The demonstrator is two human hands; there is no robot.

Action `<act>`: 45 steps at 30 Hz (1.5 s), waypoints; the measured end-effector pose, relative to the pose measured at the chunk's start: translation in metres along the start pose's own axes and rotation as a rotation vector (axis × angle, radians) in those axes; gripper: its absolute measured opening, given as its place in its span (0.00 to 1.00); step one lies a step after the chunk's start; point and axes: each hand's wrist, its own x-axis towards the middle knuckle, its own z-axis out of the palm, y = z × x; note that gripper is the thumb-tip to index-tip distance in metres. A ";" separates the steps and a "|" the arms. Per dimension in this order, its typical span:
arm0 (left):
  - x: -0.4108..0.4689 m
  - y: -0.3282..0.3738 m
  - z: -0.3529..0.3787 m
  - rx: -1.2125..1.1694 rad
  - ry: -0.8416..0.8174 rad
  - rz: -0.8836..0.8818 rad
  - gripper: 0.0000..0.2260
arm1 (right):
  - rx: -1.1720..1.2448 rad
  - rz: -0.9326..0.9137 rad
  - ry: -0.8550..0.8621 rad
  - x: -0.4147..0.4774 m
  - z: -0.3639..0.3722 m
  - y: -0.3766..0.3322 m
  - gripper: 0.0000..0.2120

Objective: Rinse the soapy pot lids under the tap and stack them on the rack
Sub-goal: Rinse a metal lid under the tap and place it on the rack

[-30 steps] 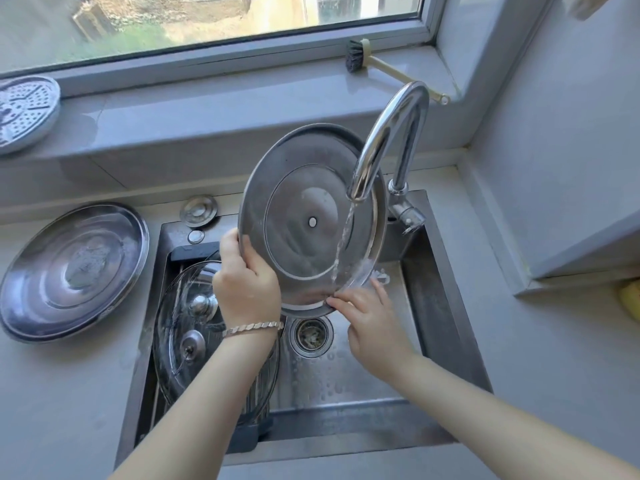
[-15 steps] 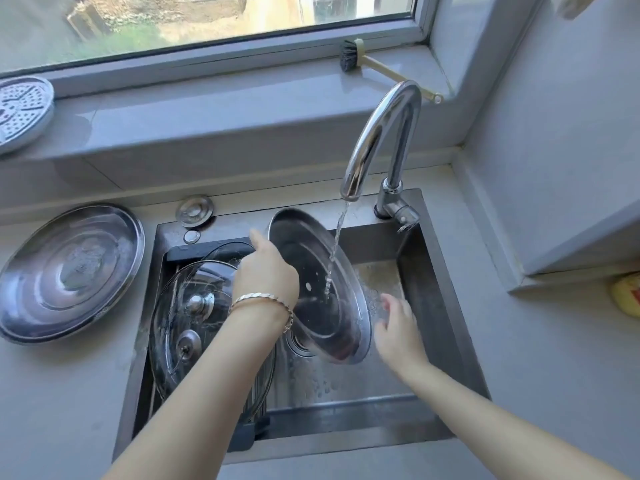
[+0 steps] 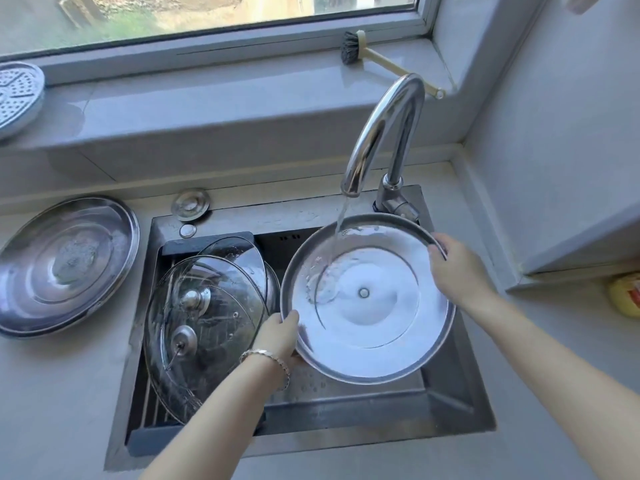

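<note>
A round steel lid [image 3: 367, 337] lies nearly flat over the sink, inner side up, under the running tap [image 3: 384, 133]. Water lands on its left part. My left hand [image 3: 278, 336] grips its near-left rim and my right hand [image 3: 457, 268] grips its far-right rim. Two glass lids [image 3: 201, 327] with metal knobs lean on the rack [image 3: 152, 400] in the left part of the sink, with another metal lid edge behind them. A large steel lid [image 3: 65, 265] with suds rests on the counter at the left.
The steel sink [image 3: 346, 414] is set in a grey counter. A perforated steamer plate [image 3: 17, 95] and a dish brush [image 3: 377, 57] lie on the window ledge. A sink plug [image 3: 189, 203] sits behind the sink. A yellow object [image 3: 627, 294] lies at the right edge.
The steel lid has gone from upright under the tap to lying flat with its inside up. My right hand has moved from its lower edge to its far-right rim, my left to the near-left rim.
</note>
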 end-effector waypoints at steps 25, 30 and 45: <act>-0.016 -0.018 -0.006 0.617 -0.047 1.432 0.24 | 0.684 0.630 -0.414 0.001 0.008 0.019 0.12; -0.025 -0.006 0.013 -0.203 0.142 0.584 0.22 | 0.642 0.384 -0.420 -0.005 0.020 -0.008 0.19; -0.023 0.015 0.004 -0.452 0.287 0.391 0.25 | 0.059 -0.137 -0.239 -0.003 0.088 -0.125 0.29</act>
